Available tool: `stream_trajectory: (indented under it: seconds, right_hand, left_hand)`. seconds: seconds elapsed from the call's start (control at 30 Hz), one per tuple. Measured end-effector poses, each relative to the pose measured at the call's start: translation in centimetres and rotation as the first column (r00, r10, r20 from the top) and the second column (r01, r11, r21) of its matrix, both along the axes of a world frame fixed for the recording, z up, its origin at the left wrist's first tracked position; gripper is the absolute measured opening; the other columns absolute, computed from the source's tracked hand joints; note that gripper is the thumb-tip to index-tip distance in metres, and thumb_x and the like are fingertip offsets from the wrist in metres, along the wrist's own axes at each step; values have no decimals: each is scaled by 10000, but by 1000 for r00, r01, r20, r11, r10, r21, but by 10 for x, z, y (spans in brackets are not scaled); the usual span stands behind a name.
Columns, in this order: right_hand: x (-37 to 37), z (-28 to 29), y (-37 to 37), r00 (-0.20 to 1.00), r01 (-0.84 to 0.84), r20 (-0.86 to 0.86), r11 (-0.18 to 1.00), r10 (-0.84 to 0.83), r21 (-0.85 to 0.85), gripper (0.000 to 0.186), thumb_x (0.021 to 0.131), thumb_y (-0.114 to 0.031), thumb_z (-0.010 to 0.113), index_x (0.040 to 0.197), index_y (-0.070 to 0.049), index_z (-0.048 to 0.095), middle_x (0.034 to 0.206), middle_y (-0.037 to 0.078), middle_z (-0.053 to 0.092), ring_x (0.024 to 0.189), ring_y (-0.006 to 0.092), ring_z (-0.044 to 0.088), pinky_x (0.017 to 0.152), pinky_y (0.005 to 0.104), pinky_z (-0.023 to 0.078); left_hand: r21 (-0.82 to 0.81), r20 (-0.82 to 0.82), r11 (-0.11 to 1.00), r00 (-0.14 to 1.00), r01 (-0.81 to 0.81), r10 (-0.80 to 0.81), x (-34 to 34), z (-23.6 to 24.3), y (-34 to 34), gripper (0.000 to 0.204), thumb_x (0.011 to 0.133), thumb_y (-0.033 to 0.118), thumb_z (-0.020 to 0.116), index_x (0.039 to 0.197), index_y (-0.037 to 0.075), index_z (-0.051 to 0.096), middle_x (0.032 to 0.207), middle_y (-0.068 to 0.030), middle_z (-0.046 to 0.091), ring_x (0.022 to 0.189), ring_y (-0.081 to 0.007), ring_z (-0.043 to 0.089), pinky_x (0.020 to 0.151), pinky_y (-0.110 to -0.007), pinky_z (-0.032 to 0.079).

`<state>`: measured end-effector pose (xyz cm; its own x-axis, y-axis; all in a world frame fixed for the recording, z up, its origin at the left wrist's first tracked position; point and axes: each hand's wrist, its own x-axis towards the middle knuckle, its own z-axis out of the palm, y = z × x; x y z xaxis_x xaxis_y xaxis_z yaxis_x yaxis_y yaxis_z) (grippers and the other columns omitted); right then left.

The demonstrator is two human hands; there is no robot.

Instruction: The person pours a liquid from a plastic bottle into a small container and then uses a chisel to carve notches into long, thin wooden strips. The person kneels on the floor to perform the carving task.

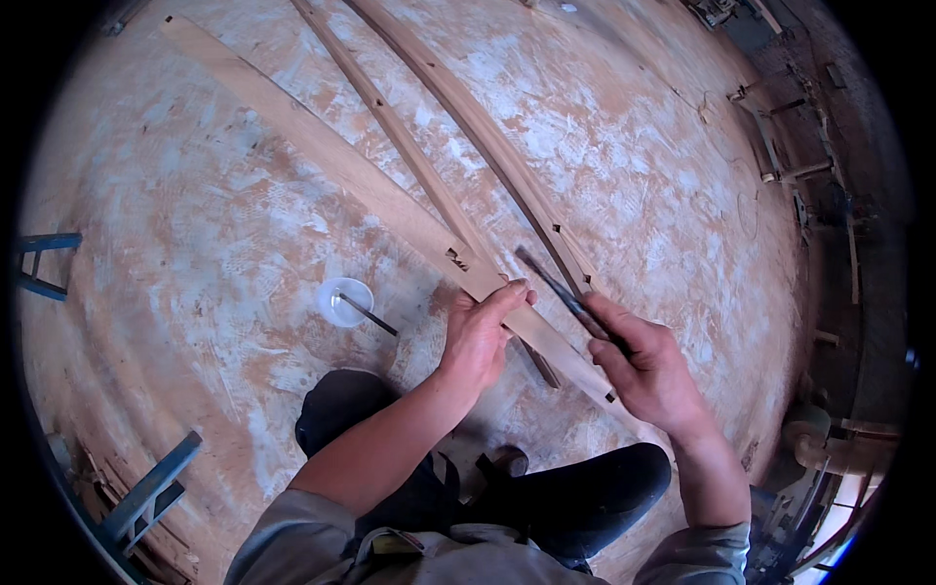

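Observation:
A long pale wooden board with cut slots runs diagonally from the far left toward me. My left hand grips it below a notched cut, fingers wrapped over its edge. My right hand holds a long, dark, thin metal tool, angled up and left above the board's right side; I cannot tell whether it is a file or a chisel. Two narrower wooden pieces, a middle one and a right one, lie beyond the board, both with small holes or notches.
A translucent bowl with a dark stick stands left of the board. Blue metal stands are at the left. Tools and machinery line the right edge of the mottled floor. My bent legs are below my hands.

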<state>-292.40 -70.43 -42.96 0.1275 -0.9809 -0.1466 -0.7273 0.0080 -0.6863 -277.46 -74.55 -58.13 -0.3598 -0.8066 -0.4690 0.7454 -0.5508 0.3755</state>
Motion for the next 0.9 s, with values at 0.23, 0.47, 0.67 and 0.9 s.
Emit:
stream_trajectory:
  seconds: [0.23, 0.47, 0.67, 0.9]
  right_hand:
    - [24, 0, -6, 1000, -3, 15, 994, 2, 107, 333, 894, -75, 629, 1223, -27, 613, 996, 212, 674, 899, 353, 674, 759, 358, 536]
    - [35, 1, -17, 998, 60, -14, 963, -59, 263, 325, 924, -102, 599, 1246, -54, 607, 922, 206, 678, 827, 346, 683, 716, 361, 534]
    - [46, 19, -28, 987, 125, -145, 909, -73, 398, 308, 943, -126, 568, 1244, -76, 610, 921, 222, 665, 808, 357, 679, 689, 384, 522]
    - [57, 45, -50, 915, -151, -326, 951, 238, 268, 343, 935, -92, 582, 1276, -59, 599, 737, 121, 600, 641, 124, 551, 640, 279, 485]
  left_hand:
    - [16, -30, 1000, 999, -17, 18, -6, 0, 3, 103, 903, 69, 639, 964, 111, 567, 924, -15, 632, 899, -120, 628, 795, -280, 496]
    - [16, 1, 1000, 1000, -23, 23, -5, -3, 4, 99, 905, 73, 645, 929, 132, 569, 908, 7, 624, 850, -83, 612, 709, -248, 469]
    - [8, -38, 999, 999, -39, 39, -3, -1, 6, 98, 901, 74, 651, 942, 137, 587, 914, 25, 631, 840, -49, 596, 676, -236, 436]
    - [-35, -62, 996, 995, -80, 78, -3, 11, 7, 205, 876, 36, 651, 1053, 104, 571, 990, -9, 634, 924, -106, 611, 815, -296, 482]
